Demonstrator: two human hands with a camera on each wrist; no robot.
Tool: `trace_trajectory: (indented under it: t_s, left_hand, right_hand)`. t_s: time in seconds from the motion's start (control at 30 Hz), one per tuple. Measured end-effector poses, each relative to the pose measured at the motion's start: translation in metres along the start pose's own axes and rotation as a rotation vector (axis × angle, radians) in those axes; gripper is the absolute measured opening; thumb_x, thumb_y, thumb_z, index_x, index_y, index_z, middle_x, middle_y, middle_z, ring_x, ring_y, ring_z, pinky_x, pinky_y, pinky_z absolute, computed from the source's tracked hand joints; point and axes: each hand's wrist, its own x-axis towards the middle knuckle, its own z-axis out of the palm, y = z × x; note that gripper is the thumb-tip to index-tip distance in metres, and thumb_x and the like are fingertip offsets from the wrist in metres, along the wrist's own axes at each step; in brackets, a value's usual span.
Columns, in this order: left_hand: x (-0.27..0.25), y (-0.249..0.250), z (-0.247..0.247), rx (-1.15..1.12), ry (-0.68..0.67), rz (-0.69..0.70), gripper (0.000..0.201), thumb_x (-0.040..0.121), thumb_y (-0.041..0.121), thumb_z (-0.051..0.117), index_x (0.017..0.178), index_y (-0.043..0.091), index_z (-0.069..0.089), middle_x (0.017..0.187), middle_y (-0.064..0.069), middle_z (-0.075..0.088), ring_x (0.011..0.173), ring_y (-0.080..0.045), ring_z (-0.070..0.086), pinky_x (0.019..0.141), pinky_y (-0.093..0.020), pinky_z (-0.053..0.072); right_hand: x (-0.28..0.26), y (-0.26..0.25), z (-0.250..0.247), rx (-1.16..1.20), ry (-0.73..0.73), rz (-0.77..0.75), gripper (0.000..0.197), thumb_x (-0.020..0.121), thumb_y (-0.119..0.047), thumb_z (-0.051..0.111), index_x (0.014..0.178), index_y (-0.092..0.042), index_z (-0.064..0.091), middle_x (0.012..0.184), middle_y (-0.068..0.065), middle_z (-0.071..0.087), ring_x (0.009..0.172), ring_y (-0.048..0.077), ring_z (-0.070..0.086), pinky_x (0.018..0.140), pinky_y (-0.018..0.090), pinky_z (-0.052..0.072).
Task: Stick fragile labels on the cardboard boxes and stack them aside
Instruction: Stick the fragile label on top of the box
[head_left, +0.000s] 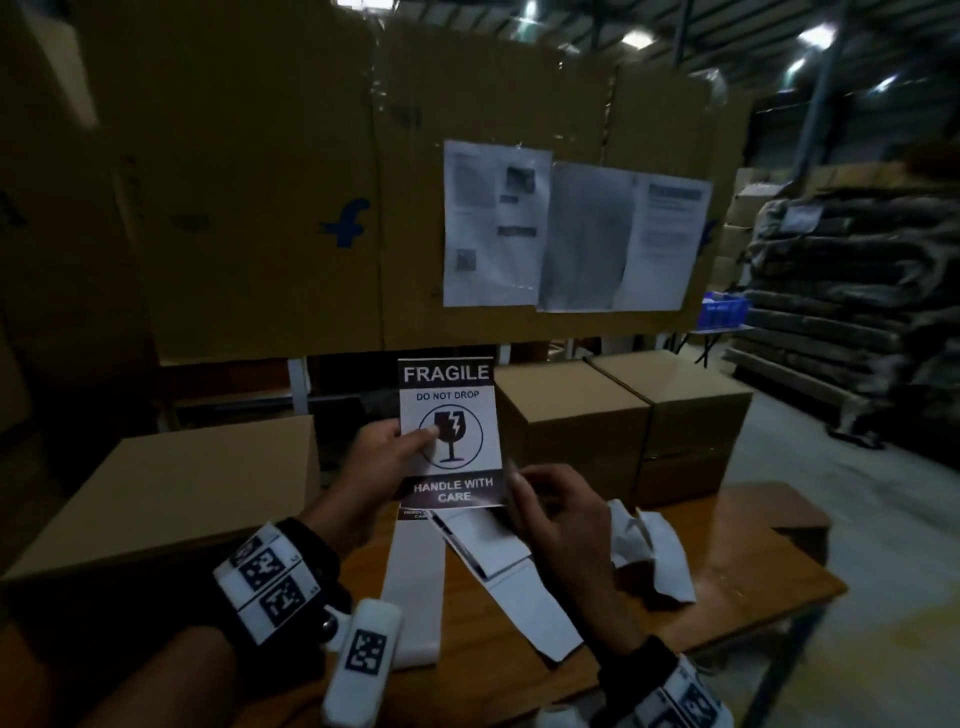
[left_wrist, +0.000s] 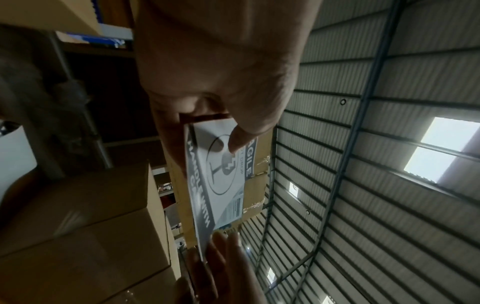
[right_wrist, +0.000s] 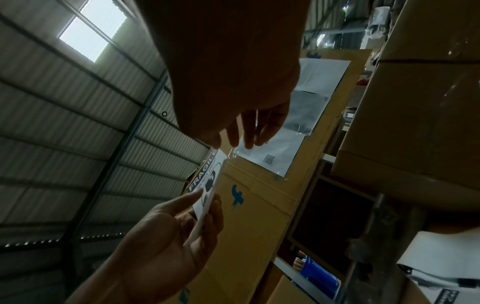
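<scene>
Tall cardboard wall (head_left: 249, 208) behind the worktop (head_left: 753, 566), printed sheets (head_left: 571, 234) taped on it. Cardboard boxes: one left (head_left: 171, 478), stacked pair right (head_left: 623, 415). White backing strips (head_left: 415, 582) lie on the worktop. Fragile label (head_left: 457, 415) upright above the strips. Left hand (head_left: 387, 457) grip: thumb and fingers pinch the label's left edge. Right hand (head_left: 556, 514): fingertips at the lower right corner, grip cannot be told

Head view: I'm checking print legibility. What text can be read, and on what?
"FRAGILE", "DO NOT DROP", "HANDLE WITH CARE": label, pinched by left hand, right hand at its lower corner.
Blue "f" logo: cardboard wall.
Sheets taped there: too blurred.
Wrist markers: patterns, no words.
</scene>
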Motion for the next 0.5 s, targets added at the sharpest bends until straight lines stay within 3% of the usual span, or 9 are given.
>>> trace_trajectory:
  t_s: [0.1, 0.13, 0.23, 0.37, 0.5]
  left_hand:
    - [-0.024, 0.01, -0.002, 0.042, 0.006, 0.024, 0.01, 0.098, 0.017, 0.054, 0.1, 0.012, 0.063, 0.09, -0.004, 0.072, 0.064, -0.007, 0.071, 0.048, -0.018, 0.051]
    - [-0.031, 0.012, -0.005, 0.056, 0.015, 0.027, 0.009, 0.098, 0.017, 0.054, 0.098, 0.013, 0.063, 0.09, -0.003, 0.072, 0.062, -0.006, 0.07, 0.047, -0.017, 0.05]
    - [-0.047, 0.019, -0.022, 0.084, 0.059, 0.035, 0.008, 0.098, 0.015, 0.055, 0.096, 0.014, 0.063, 0.089, -0.003, 0.072, 0.058, -0.002, 0.069, 0.045, -0.016, 0.049]
    - [-0.059, 0.026, -0.058, 0.096, 0.131, 0.03, 0.011, 0.097, 0.014, 0.056, 0.101, 0.008, 0.064, 0.09, -0.007, 0.072, 0.058, -0.005, 0.069, 0.045, -0.016, 0.049]
    - [-0.066, 0.031, -0.106, 0.102, 0.188, 0.028, 0.011, 0.096, 0.012, 0.057, 0.095, 0.006, 0.066, 0.087, -0.009, 0.073, 0.056, -0.007, 0.069, 0.044, -0.016, 0.048]
  right_hand:
    - [0.004, -0.016, -0.004, 0.069, -0.021, 0.081, 0.005, 0.091, -0.031, 0.065, 0.092, -0.027, 0.065, 0.086, -0.014, 0.067, 0.082, -0.004, 0.064, 0.067, 0.016, 0.052]
    - [0.005, -0.023, -0.002, 0.09, -0.033, 0.095, 0.005, 0.091, -0.029, 0.066, 0.094, -0.025, 0.065, 0.087, -0.014, 0.067, 0.083, -0.003, 0.064, 0.068, 0.015, 0.052]
    - [0.007, -0.045, 0.012, 0.156, -0.044, 0.135, 0.01, 0.089, -0.029, 0.069, 0.094, -0.022, 0.065, 0.087, -0.01, 0.067, 0.083, 0.001, 0.064, 0.071, 0.023, 0.055]
    - [0.006, -0.072, 0.044, 0.21, -0.067, 0.146, 0.015, 0.086, -0.025, 0.073, 0.086, -0.03, 0.058, 0.084, -0.01, 0.064, 0.081, 0.002, 0.064, 0.071, 0.026, 0.056]
    - [0.009, -0.096, 0.091, 0.29, -0.104, 0.142, 0.013, 0.083, -0.027, 0.075, 0.088, -0.024, 0.063, 0.085, -0.005, 0.069, 0.081, 0.006, 0.067, 0.073, 0.034, 0.059]
